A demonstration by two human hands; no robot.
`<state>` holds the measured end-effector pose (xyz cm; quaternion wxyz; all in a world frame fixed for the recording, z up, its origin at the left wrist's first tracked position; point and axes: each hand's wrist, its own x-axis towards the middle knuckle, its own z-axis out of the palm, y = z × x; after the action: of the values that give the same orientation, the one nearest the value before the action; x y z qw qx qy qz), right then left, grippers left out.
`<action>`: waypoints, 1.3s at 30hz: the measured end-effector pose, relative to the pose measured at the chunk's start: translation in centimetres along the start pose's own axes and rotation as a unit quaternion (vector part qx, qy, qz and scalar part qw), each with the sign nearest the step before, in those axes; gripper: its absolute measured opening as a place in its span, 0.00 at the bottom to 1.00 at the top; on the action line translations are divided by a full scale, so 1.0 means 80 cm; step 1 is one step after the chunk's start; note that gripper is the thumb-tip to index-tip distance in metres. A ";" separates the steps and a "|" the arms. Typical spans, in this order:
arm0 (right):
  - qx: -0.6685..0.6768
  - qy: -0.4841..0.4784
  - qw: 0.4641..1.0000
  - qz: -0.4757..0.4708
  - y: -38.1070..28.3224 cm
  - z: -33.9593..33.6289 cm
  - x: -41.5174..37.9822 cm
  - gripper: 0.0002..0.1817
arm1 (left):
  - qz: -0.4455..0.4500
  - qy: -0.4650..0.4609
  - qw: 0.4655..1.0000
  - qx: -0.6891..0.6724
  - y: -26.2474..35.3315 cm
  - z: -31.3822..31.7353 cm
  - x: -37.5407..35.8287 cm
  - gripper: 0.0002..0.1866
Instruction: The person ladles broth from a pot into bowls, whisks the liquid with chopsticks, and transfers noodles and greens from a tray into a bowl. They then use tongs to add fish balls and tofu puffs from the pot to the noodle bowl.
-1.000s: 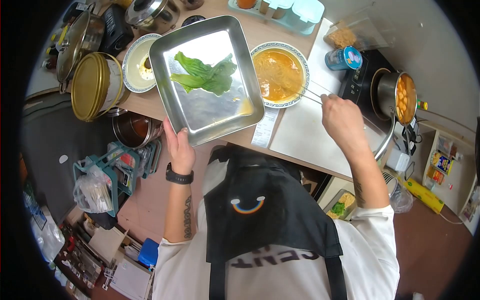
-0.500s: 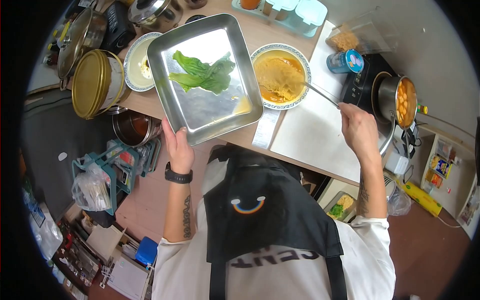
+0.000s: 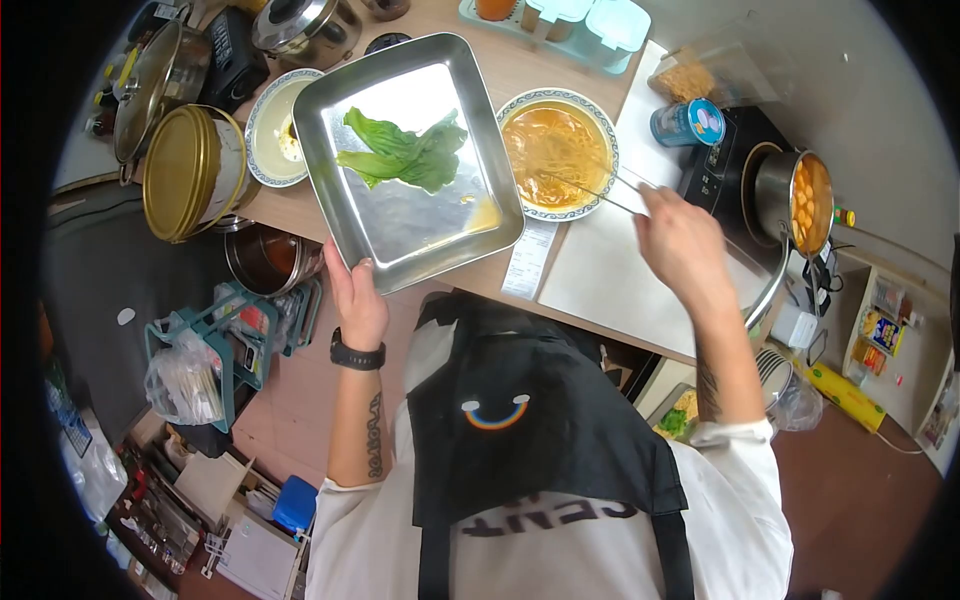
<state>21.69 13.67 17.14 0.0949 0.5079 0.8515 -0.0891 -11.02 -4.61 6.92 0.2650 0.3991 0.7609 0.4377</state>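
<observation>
My left hand (image 3: 355, 300) grips the near left corner of a metal tray (image 3: 390, 272), which is tilted slightly. Green leafy vegetables (image 3: 405, 150) lie in the tray, with some yellowish liquid at its right corner. My right hand (image 3: 680, 240) is closed on thin metal chopsticks (image 3: 618, 204) whose tips are in a patterned bowl (image 3: 608, 125). That bowl, just right of the tray, holds noodles (image 3: 555, 150) in orange broth. A second patterned bowl (image 3: 266, 165) with a little food in it is partly hidden behind the tray's left side.
A pot (image 3: 778, 190) of orange food stands on a black cooker (image 3: 735, 150) at right. Nearby are a blue can (image 3: 688, 122) and a paper slip (image 3: 528, 265). Light-blue lidded containers (image 3: 610, 35) sit at the back, and a gold-lidded bucket (image 3: 180, 175) stands at left.
My right hand has moved left, towards the bowl, with the chopsticks. The noodles, bunched up before, now lie lower in the broth. My left hand and the tray have barely shifted.
</observation>
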 end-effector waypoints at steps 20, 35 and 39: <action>0.122 0.089 0.989 0.005 0.055 0.014 -0.022 0.08 | -0.083 0.014 0.990 -0.113 0.026 -0.002 0.002 0.29; -0.021 0.034 0.999 -0.022 0.034 0.047 0.001 0.09 | 0.097 -0.022 0.988 0.116 -0.029 -0.011 -0.003 0.29; -0.019 0.013 1.000 0.014 0.030 -0.016 -0.014 0.07 | 0.142 -0.025 0.972 0.184 -0.044 -0.013 -0.005 0.29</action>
<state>24.26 14.20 18.56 0.0951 0.5193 0.8468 -0.0650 -12.93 -6.49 4.35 0.1410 0.5557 0.7571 0.3132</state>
